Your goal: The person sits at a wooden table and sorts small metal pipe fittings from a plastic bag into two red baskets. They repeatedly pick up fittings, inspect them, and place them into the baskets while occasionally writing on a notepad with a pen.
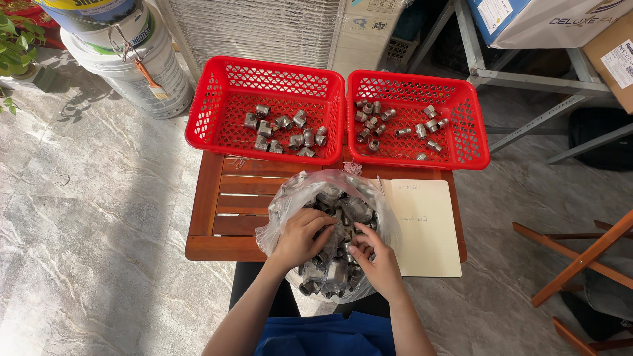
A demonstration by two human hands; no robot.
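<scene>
clear plastic bag (290, 201) — table's front edge, cardboard boxes (550, 20) — top right

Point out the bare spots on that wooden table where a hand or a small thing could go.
Bare slats show on the wooden table, bordered by the left red basket behind and the clear bag of metal fittings to the right. The cream notebook offers a flat top. Crowded: both hands, left hand and right hand, fill the bag; the right red basket covers the far edge.

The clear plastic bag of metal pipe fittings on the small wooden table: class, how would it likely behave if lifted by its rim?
The clear plastic bag looks thin and crinkled, so probably floppy. Packed with metal fittings, it is likely heavy for its size and might stretch or tear. Both hands reach inside.
</scene>
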